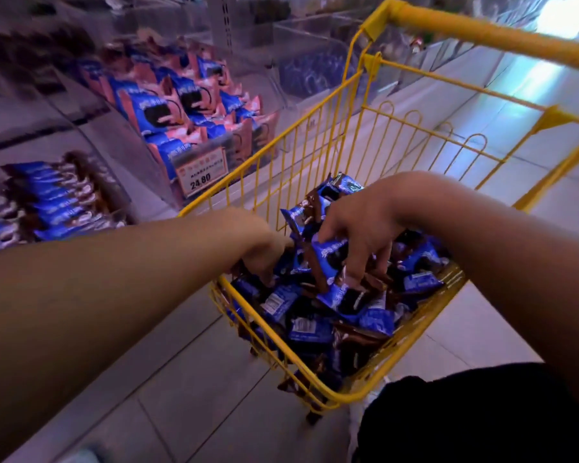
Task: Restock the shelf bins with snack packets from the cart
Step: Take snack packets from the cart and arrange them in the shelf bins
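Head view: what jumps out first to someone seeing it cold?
The yellow wire cart at centre right, its basket heaped with blue and brown snack packets. Both bare hands are down in that heap: the right hand pinches a blue packet, and the left hand digs among packets at the near-left side. On the left, clear shelf bins hold pink and blue packs behind a price tag reading 24.80.

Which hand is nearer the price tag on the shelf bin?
Left. The left hand digs into packets at the cart's shelf side, below the price tag; the right hand is farther across the cart.
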